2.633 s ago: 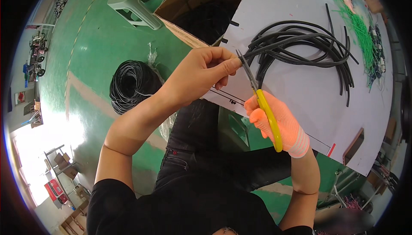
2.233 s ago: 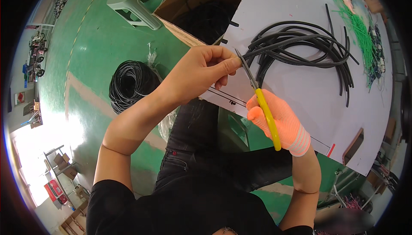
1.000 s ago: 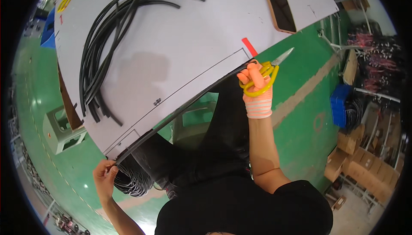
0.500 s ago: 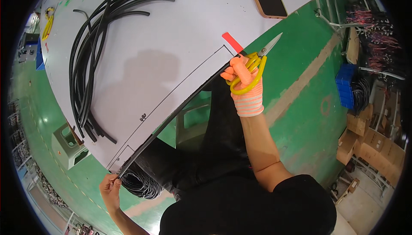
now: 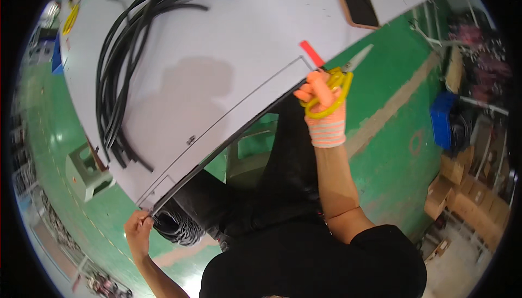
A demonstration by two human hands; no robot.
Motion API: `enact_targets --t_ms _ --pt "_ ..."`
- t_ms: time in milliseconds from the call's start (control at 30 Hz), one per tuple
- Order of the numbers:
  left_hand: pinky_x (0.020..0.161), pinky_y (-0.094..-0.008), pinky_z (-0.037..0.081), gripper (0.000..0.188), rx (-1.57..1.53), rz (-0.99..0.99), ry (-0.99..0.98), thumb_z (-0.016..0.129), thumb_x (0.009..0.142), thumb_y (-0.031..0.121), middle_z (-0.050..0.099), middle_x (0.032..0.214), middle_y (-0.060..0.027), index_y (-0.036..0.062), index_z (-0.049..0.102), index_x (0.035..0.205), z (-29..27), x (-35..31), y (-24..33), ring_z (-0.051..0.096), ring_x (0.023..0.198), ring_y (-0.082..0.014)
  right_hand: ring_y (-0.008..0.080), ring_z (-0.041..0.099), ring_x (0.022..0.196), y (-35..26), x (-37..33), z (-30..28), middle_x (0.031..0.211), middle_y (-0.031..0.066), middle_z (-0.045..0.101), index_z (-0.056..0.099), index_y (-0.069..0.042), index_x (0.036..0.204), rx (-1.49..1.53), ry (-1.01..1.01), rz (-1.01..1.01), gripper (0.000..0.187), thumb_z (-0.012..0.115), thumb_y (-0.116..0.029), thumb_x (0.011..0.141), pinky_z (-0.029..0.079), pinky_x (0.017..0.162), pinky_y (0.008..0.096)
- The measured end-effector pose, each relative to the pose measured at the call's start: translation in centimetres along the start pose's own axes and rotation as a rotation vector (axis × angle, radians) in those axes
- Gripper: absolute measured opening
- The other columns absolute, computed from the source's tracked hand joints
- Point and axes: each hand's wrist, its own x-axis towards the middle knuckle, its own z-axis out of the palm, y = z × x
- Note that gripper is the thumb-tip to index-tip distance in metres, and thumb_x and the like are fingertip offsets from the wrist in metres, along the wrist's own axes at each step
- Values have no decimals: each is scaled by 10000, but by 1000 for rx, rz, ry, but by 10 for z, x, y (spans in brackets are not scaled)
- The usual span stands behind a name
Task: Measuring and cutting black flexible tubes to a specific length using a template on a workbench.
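Black tube, likely light and springy, suits end holds, where left hand and right hand apparently pinch it.

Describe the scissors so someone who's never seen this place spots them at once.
Find the white table, then follow its near edge right to the red strip. Just below it, the right hand, gloved in orange, holds the scissors, blades out over the green floor. Being held sets these yellow-handled ones apart from the yellow thing on the table's far left.
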Motion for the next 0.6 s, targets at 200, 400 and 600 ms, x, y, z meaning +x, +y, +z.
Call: enact_targets --t_ms 200,400,600 --pt "634 -247 413 93 95 21 -24 646 762 61 566 753 -33 -11 605 803 -3 2 0 514 710 -115 71 380 540 11 23 -37 616 -35 402 488 -104 762 66 -287 -27 102 525 -123 856 333 487 220" --pt "754 -251 454 134 -2 91 -62 646 805 102 605 819 -38 0 605 883 -10 8 0 563 790 -100 97 510 587 -8 20 -34 639 15 539 520 -68 695 -75 -212 -20 204 623 -168 839 435 560 230" --pt "757 -252 453 159 -36 108 -75 670 794 132 620 839 -31 23 629 901 -13 7 -9 577 795 -124 128 549 633 -11 29 -40 728 47 580 564 -25 829 33 -196 58 113 644 -103 818 508 610 236"
